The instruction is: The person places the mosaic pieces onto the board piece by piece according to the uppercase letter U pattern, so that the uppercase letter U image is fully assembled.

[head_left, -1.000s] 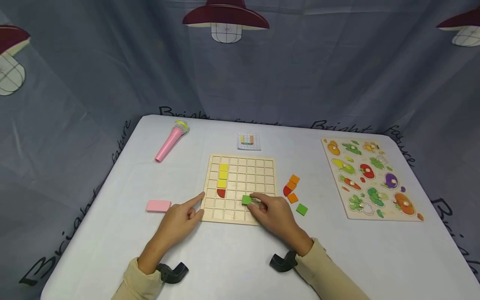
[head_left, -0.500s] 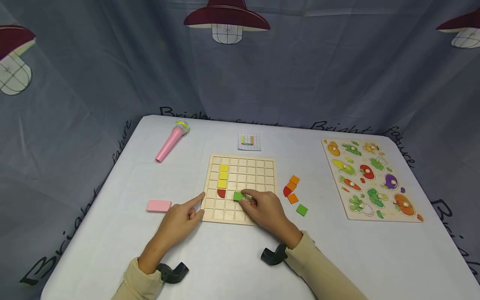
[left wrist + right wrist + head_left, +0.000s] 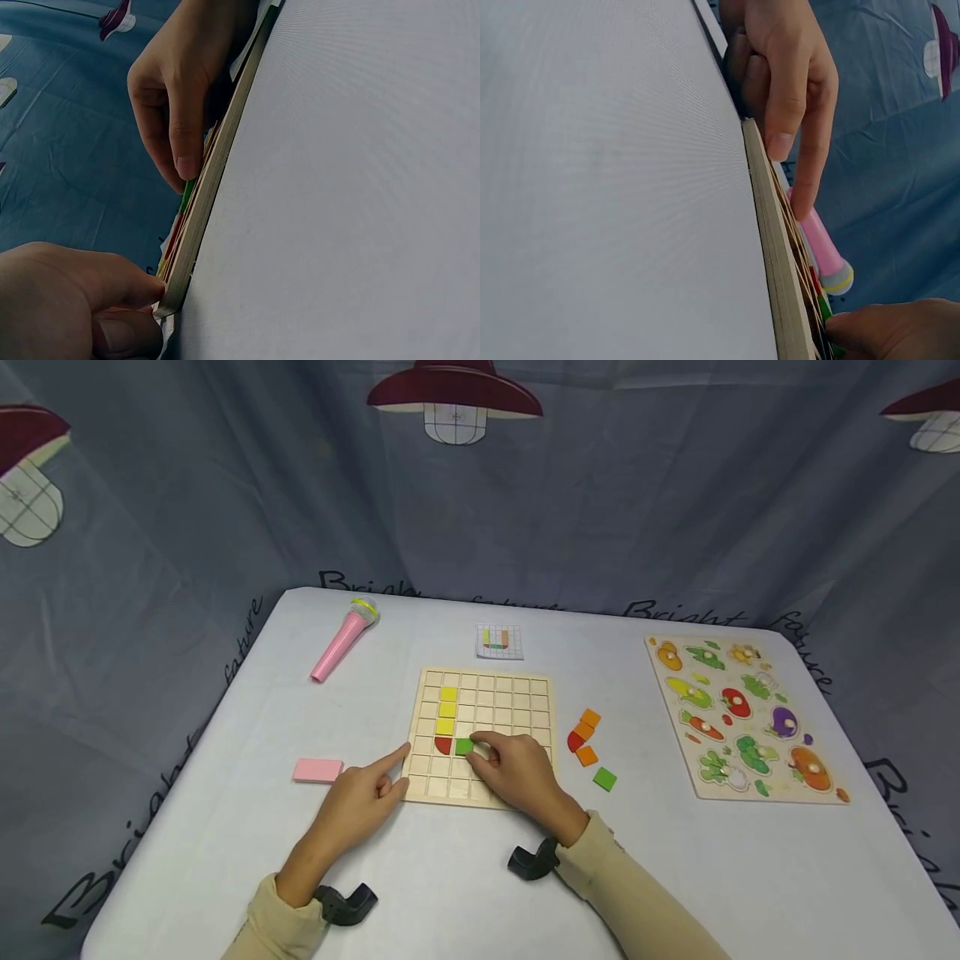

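Observation:
My right hand (image 3: 521, 777) pinches a green square tile (image 3: 463, 747) between thumb and index finger. The tile lies over a cell of the wooden grid board (image 3: 510, 702), just right of a red quarter-circle tile (image 3: 443, 746). Above the red piece, several yellow square tiles (image 3: 447, 710) form a column on the grid. At the board's left edge, my left hand (image 3: 356, 802) rests with straight index finger and thumb tip against the wood; its other fingers are curled under. The left wrist view shows the green tile's edge (image 3: 187, 196) beneath the right fingertips.
Right of the board lie several orange tiles (image 3: 587, 756), a red quarter-circle (image 3: 574, 742) and another green tile (image 3: 604, 778). Behind it sits a pattern card (image 3: 498, 647). A pink toy microphone (image 3: 341, 643), a pink block (image 3: 317, 771) and a vegetable puzzle board (image 3: 720, 718) are farther out.
My right hand has moved left and slightly away across the grid, carrying the green tile from the board's right half to beside the red piece. My left hand has stayed at the edge.

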Action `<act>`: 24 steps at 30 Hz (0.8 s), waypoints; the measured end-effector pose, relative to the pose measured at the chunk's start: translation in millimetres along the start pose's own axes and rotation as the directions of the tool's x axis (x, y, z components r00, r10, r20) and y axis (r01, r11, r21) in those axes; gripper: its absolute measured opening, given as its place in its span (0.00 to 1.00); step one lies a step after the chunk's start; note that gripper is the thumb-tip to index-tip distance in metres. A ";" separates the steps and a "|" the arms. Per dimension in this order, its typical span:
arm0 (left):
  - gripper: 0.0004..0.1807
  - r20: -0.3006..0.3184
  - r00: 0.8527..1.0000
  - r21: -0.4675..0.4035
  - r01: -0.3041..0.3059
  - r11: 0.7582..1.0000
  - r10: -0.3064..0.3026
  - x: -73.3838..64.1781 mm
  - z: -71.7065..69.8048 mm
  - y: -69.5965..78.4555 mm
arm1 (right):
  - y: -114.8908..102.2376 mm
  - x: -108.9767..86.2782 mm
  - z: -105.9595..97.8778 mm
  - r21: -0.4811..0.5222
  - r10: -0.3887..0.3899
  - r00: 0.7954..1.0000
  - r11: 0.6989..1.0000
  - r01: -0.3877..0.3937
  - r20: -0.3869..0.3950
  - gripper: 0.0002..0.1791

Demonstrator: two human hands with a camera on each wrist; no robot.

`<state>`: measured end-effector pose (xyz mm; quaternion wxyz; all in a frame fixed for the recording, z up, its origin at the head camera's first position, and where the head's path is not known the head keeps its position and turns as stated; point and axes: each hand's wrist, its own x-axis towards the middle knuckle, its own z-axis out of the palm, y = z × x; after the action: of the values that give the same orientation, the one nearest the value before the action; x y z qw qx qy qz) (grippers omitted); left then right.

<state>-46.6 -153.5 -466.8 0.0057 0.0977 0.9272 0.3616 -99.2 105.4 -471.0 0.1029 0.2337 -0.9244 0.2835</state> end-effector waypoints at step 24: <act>0.28 -0.010 1.000 0.000 -0.009 1.000 0.009 -0.6 0.1 -0.3 | -1.2 -2.6 0.7 -0.032 -0.003 1.000 0.999 0.003 -0.003 0.16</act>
<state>-46.0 -153.8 -467.1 -0.0006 0.1000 0.9267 0.3622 -96.3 105.1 -471.8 0.1083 0.2330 -0.9283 0.2689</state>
